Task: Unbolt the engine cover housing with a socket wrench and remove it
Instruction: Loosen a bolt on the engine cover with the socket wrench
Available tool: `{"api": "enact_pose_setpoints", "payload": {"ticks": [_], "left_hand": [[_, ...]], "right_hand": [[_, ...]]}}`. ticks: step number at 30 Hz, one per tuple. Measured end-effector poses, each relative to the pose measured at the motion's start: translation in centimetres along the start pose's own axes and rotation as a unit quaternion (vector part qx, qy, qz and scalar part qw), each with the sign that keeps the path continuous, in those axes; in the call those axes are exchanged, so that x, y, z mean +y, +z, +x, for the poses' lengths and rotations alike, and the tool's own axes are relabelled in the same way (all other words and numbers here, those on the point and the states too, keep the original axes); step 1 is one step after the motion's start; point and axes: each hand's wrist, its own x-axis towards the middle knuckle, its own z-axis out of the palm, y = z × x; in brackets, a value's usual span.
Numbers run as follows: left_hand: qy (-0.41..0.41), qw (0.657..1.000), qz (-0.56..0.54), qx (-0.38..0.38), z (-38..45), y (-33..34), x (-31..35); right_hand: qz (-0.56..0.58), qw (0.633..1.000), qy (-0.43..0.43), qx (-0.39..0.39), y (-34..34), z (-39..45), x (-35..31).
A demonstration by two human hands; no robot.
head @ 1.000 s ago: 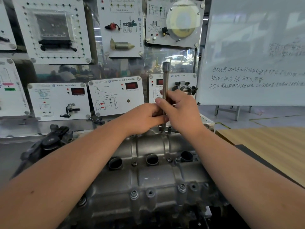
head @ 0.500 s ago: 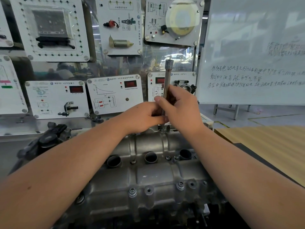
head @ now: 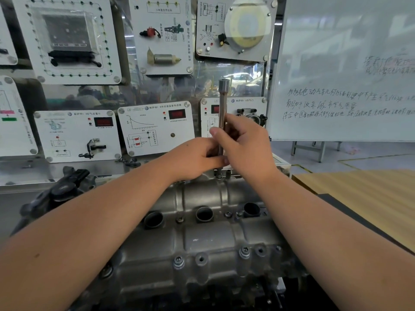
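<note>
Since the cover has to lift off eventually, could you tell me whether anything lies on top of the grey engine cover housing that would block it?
Nothing visible lies on the grey cast-metal engine cover housing. Bolts remain along its near edge, and both forearms cross above it.

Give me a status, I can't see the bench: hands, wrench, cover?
Both hands, left and right, grip the upright socket wrench at the far edge of the engine cover. Cover in place, near-edge bolts seated. Nothing blocking.
</note>
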Motion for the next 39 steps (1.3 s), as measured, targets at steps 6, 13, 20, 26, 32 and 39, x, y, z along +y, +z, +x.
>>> {"api": "enact_pose_setpoints", "payload": {"ticks": [6,13,20,26,32,39], "left_hand": [[-0.008,0.999,-0.044,-0.010,-0.49,-0.09,-0.43],[0.011,1.000,-0.018,0.001,-0.10,0.00,-0.20],[-0.003,0.999,-0.037,-0.005,-0.58,-0.27,-0.40],[0.004,1.000,-0.018,-0.001,-0.22,-0.02,0.02],[-0.004,0.999,-0.036,-0.013,-0.61,-0.07,-0.16],[0.002,1.000,-0.007,-0.007,-0.07,-0.05,-0.20]], "right_hand": [[0.020,0.999,0.011,-0.036,-0.35,0.17,0.40],[0.023,1.000,0.008,-0.003,-0.36,-0.28,-0.03],[0.025,0.998,0.008,-0.049,-0.24,-0.06,0.27],[-0.004,1.000,0.008,0.007,0.16,0.05,0.68],[0.059,0.997,0.044,-0.023,0.12,-0.18,0.28],[0.068,0.996,0.038,-0.049,0.14,-0.26,0.07]]}}
